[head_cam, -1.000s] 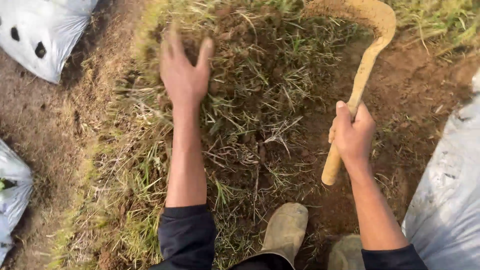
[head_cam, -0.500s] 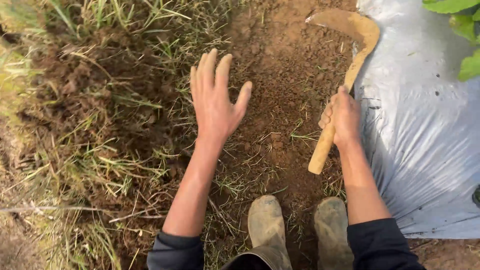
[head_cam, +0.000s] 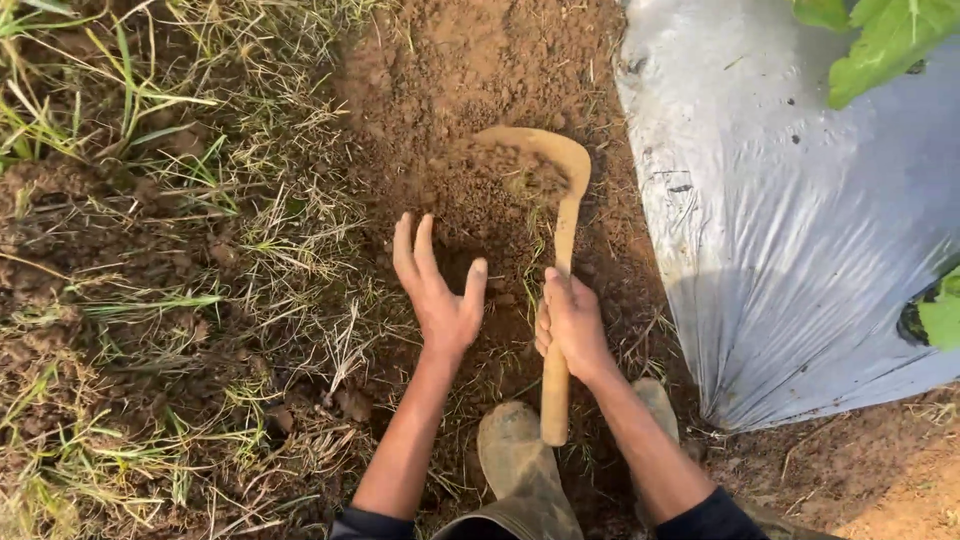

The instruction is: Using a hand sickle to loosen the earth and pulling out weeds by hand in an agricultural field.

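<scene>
Your right hand [head_cam: 572, 325] grips the curved soil-caked wooden-handled sickle [head_cam: 556, 250]; left hand [head_cam: 440, 290] spread wide, empty, just beside the blade. Risk: a slip could nick those fingers.

Left hand [head_cam: 440, 290] splayed, right hand [head_cam: 572, 320] in closed grip

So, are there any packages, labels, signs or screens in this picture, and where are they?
No packages, labels, signs or screens show here.
The nearest thing is a silver-grey plastic sheet spread over the ground at the right, wrinkled, with small dark specks and no print that I can see.
</scene>
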